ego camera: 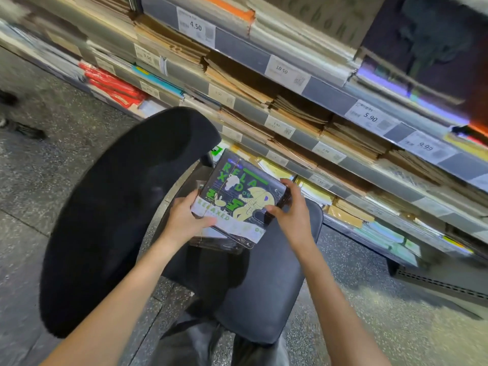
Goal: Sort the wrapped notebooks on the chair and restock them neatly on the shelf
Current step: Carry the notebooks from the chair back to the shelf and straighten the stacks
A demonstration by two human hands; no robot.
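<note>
A stack of wrapped notebooks [239, 196] with a dark cover, green lettering and a pale cartoon figure is held tilted above the black chair seat [264, 286]. My left hand [188, 215] grips the stack's near left edge, thumb on top. Across from it, my right hand [291, 206] grips the right corner, fingers curled round the edge. More clear-wrapped notebooks [216, 244] lie under the lifted ones on the seat. The shelf [330, 101] with rows of notebooks rises right behind the chair.
The chair's black backrest [118, 212] stands at the left. Shelf tiers hold brown, yellow, red and blue notebook stacks with price tags [195, 25]. Speckled grey floor [383, 313] surrounds the chair. Someone's dark shoe [23, 129] is at the far left.
</note>
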